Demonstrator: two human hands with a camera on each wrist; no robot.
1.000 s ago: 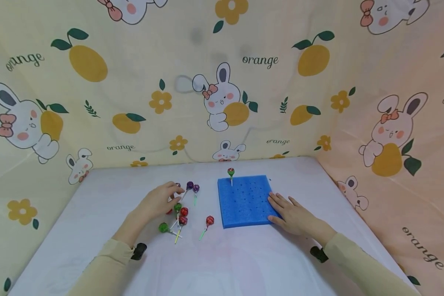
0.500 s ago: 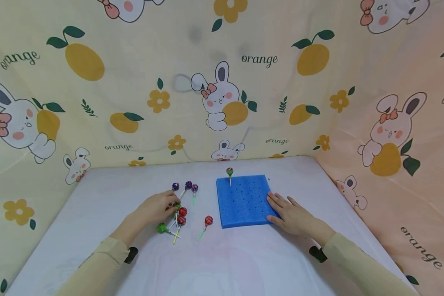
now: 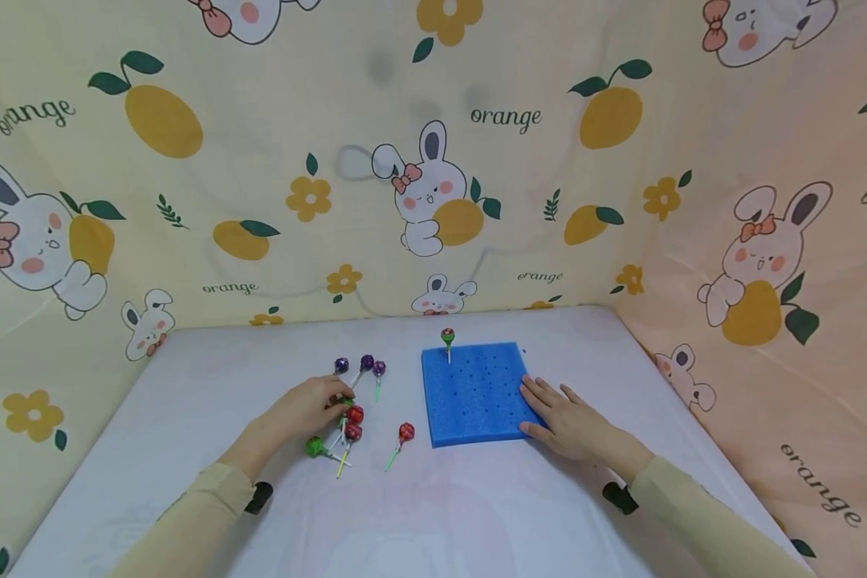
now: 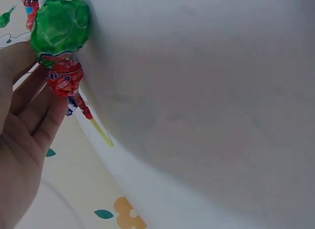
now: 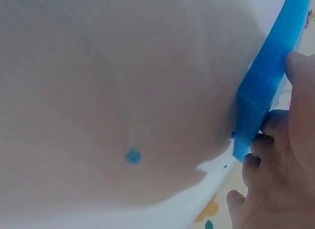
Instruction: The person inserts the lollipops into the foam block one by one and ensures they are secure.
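My left hand is at the pile of wrapped lollipops, its thumb and fingertips pinching a green lollipop that they mostly cover. Just below that lie a red lollipop and a darker red one with a yellow stick. Nearer the wrist is another green lollipop, which looms large in the left wrist view and partly hides the fingertips. My right hand rests flat with fingers spread on the right edge of a blue foam block dotted with holes. One green-and-red lollipop stands upright in the block's back-left corner.
Several purple lollipops, one of them a dark purple lollipop, lie beyond my left hand. A lone red lollipop with a green stick lies between pile and block. A white cloth covers the table; a patterned curtain encloses it.
My left hand has drawn back from beside the purple lollipops, toward me, and closed its fingertips on the green lollipop. My right hand stays on the foam block.
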